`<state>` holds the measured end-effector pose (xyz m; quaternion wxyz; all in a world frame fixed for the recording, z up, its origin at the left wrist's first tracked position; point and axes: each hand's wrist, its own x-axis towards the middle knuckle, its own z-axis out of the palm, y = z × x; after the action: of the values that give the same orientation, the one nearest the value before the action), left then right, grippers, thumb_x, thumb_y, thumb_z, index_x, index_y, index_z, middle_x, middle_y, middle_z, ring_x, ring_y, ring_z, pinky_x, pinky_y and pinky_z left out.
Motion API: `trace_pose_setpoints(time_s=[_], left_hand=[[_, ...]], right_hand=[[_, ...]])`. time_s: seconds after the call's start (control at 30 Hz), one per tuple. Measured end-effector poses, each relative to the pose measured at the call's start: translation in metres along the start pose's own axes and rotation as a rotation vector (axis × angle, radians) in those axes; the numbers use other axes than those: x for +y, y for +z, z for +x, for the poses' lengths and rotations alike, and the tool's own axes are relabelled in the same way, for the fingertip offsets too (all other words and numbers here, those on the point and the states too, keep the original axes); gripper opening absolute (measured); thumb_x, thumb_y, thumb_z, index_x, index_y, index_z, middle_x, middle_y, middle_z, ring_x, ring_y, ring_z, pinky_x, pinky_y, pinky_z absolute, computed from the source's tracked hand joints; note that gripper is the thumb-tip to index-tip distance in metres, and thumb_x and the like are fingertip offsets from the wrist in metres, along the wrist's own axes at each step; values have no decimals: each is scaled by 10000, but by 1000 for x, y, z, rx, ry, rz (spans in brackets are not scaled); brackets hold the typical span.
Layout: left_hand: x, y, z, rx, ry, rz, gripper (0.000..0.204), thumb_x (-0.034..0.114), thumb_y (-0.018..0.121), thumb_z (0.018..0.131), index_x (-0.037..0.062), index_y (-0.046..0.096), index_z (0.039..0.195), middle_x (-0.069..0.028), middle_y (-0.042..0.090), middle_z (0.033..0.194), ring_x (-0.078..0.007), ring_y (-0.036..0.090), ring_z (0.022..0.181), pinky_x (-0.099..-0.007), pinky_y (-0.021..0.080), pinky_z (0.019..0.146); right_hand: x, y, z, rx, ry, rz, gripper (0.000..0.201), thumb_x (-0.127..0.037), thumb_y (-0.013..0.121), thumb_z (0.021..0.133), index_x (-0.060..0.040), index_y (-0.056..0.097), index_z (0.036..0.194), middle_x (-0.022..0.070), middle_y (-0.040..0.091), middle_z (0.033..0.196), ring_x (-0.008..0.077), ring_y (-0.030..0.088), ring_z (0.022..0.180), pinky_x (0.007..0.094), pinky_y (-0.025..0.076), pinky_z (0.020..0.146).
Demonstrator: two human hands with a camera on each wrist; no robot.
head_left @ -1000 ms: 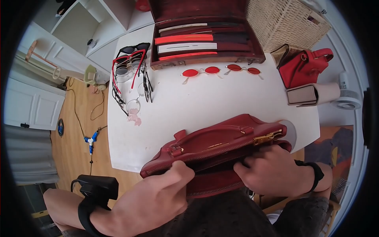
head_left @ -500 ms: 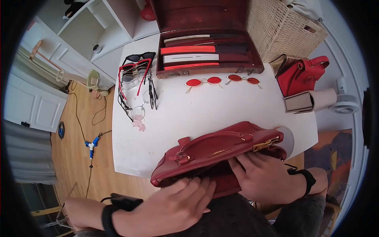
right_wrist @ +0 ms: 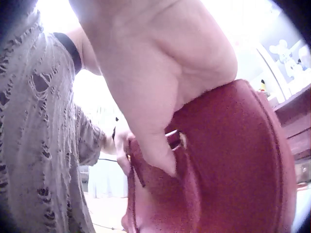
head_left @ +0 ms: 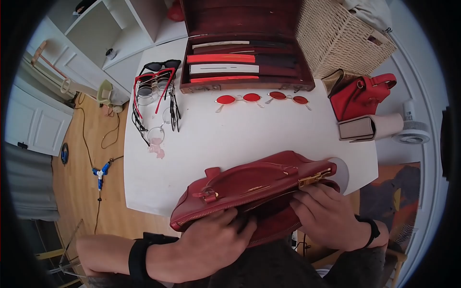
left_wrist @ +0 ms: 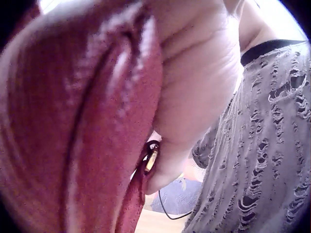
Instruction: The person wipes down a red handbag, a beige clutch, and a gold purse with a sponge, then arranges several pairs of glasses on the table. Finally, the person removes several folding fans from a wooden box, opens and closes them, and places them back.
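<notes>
A dark red handbag lies tilted at the table's near edge, its zipped top open toward the person. The left hand grips the near rim at the left part of the opening, with fingertips partly hidden inside. At the right end, near the gold zip pull, the right hand holds the rim with bent fingers. In the left wrist view the palm lies against the red leather. The right wrist view has the thumb pressed on the bag's outside. The bag's inside is dark.
Behind the bag on the white table are a pile of glasses, red-lensed glasses and an open case with coloured strips. A red bag, a beige purse and a wicker basket stand right.
The left hand's fingers have moved from spread over the near rim to bent inside the opening. The right hand remains at the right end. The head view has shifted slightly.
</notes>
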<state>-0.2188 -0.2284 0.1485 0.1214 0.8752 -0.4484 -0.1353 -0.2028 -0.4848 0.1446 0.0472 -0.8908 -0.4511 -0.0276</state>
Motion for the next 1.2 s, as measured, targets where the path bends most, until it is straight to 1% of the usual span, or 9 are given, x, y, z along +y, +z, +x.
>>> trace_pose_setpoints(time_s=[0.2, 0.3, 0.4, 0.43, 0.57, 0.77, 0.8, 0.9, 1.2], left_hand=[[-6, -20, 2, -246, 14, -103, 506, 106, 590, 742, -88, 569, 1208, -114, 653, 815, -218, 586, 813, -254, 489, 758], [7, -20, -15, 89, 38, 281, 508, 165, 642, 744, -13, 601, 1218, -74, 651, 996, -192, 590, 849, -290, 461, 798], [14, -40, -38, 131, -55, 342, 425, 233, 692, 740, 57, 674, 1126, -44, 642, 1060, -199, 575, 898, -353, 440, 817], [16, -45, -49, 189, -140, 255, 363, 212, 673, 796, 15, 660, 1100, -119, 570, 1246, -260, 572, 967, -374, 477, 814], [15, -26, -62, 156, -287, 335, 345, 336, 787, 708, 184, 723, 1010, -19, 523, 1149, -264, 454, 1038, -428, 386, 838], [5, -6, -61, 237, -297, 344, 201, 284, 690, 727, 161, 698, 886, -19, 470, 1020, -213, 453, 969, -381, 403, 856], [2, -5, -59, 240, -252, 312, 162, 246, 616, 762, 124, 676, 852, -22, 481, 1038, -193, 471, 953, -354, 426, 862], [-4, 0, -60, 233, -219, 320, 237, 314, 730, 689, 170, 707, 875, -29, 454, 1003, -228, 447, 969, -399, 385, 826], [-3, 5, -64, 271, -121, 406, 282, 315, 751, 641, 113, 696, 830, -44, 460, 981, -246, 457, 947, -409, 398, 813]], right_hand=[[5, -1, -5, 91, 64, 88, 375, -191, 709, 714, -29, 596, 1033, 144, 596, 1224, 305, 565, 1149, 378, 467, 969], [16, 4, -22, 156, 87, 260, 442, -202, 775, 723, -41, 571, 1080, 144, 585, 1251, 318, 566, 1153, 406, 482, 955], [20, -6, -25, 97, 67, 353, 452, -208, 818, 704, -44, 586, 1056, 143, 602, 1226, 326, 568, 1159, 427, 490, 949], [19, -9, -23, 99, 70, 358, 452, -208, 818, 704, -44, 586, 1056, 143, 602, 1226, 326, 568, 1159, 427, 490, 949], [1, -16, 0, 106, 74, 325, 411, -233, 799, 717, -49, 610, 1032, 119, 629, 1112, 292, 592, 1076, 408, 495, 915], [-49, 5, 53, 131, -153, 323, 276, -170, 546, 812, 3, 609, 1018, 127, 582, 925, 257, 564, 856, 351, 486, 821], [-54, 6, 58, 127, -160, 322, 276, -170, 546, 812, 3, 609, 1018, 127, 582, 925, 257, 564, 856, 351, 486, 821], [-66, 12, 68, 14, -140, 394, 208, -147, 578, 784, -2, 591, 933, 79, 506, 772, 219, 519, 738, 306, 470, 697], [-71, 24, 82, -29, -156, 449, 206, -155, 591, 794, 11, 578, 915, 117, 604, 752, 248, 601, 797, 360, 477, 767]])
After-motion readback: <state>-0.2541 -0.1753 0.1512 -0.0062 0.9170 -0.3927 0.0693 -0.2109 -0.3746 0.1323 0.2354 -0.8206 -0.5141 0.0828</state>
